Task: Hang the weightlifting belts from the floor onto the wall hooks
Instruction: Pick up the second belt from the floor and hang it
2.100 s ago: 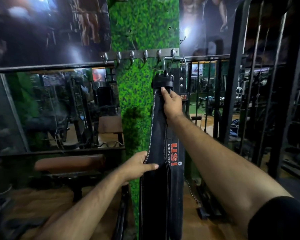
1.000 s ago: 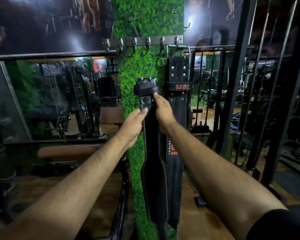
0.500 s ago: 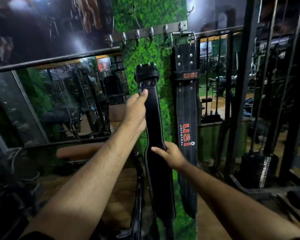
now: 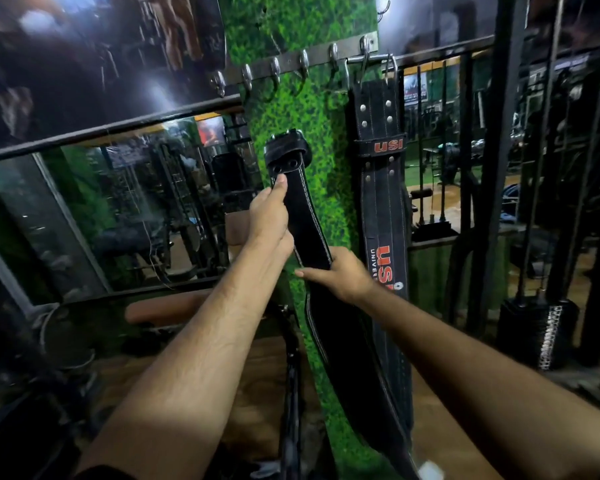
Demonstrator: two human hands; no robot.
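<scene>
Plain black belt point(image 4: 310, 233) is held upright against the green wall panel point(image 4: 291, 26), below the hook rail point(image 4: 305, 62), not hooked. Its upper end is gripped by left hand point(image 4: 269, 216); its middle is clasped by right hand point(image 4: 343, 275). USI belt point(image 4: 381, 188) is hung from the right-end hooks, just beside.

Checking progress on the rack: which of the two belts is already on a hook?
The belt with red USI lettering, hanging at the rack's right end. The plain black belt is below the hooks, held in both hands.
</scene>
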